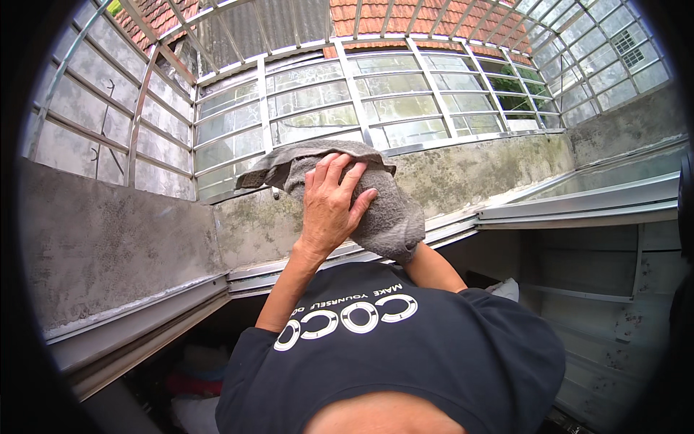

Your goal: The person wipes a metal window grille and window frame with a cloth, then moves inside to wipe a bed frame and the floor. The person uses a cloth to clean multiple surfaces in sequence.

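A grey towel [394, 210] hangs bunched in front of me, above the window sill, with its upper edge folded over. From the near side my left hand [332, 199] presses on the towel, fingers bent over its fold and thumb set apart on the cloth. My right forearm [437, 269] runs up into the towel's lower right corner. The cloth covers my right hand, so its fingers are hidden.
Metal window tracks [267, 277] run along the sill, with a sliding frame [578, 210] on the right. Beyond lie a stained concrete ledge [484, 170] and a barred metal cage [354, 94]. A concrete wall [116, 231] stands at left. Tiled roofs [426, 22] show outside.
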`<action>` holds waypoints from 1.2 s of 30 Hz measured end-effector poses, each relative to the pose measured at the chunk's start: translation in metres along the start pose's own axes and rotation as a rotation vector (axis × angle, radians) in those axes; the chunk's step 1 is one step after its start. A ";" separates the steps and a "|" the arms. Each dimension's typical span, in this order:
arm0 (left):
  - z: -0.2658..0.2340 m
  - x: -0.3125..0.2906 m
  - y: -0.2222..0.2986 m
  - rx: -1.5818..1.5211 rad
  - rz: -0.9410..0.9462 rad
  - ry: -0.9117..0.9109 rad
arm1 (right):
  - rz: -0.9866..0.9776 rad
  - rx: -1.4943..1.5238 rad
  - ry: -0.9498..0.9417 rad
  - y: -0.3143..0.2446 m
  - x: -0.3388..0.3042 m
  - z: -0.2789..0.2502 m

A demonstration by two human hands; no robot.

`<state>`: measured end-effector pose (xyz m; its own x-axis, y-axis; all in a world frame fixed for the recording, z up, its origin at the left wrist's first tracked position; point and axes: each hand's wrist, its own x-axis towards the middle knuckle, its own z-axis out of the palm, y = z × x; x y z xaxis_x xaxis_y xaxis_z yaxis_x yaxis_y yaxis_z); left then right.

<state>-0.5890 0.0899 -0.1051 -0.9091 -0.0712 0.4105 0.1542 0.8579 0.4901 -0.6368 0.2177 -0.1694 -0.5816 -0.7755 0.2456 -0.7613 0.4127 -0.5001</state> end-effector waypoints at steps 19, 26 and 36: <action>0.037 -0.084 -0.264 0.276 -0.721 0.255 | 0.092 0.470 -0.008 0.240 0.113 0.026; 0.091 -0.041 -0.283 0.198 -0.788 -0.178 | -0.184 -0.163 -0.157 0.255 0.168 0.126; 0.115 -0.054 -0.276 0.368 -0.724 -0.106 | -0.527 -0.243 -0.336 0.200 0.203 0.136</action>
<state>-0.6269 -0.0848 -0.3509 -0.7694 -0.6387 0.0050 -0.6050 0.7313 0.3149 -0.8686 0.0782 -0.3324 -0.0234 -0.9932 0.1139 -0.9848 0.0033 -0.1736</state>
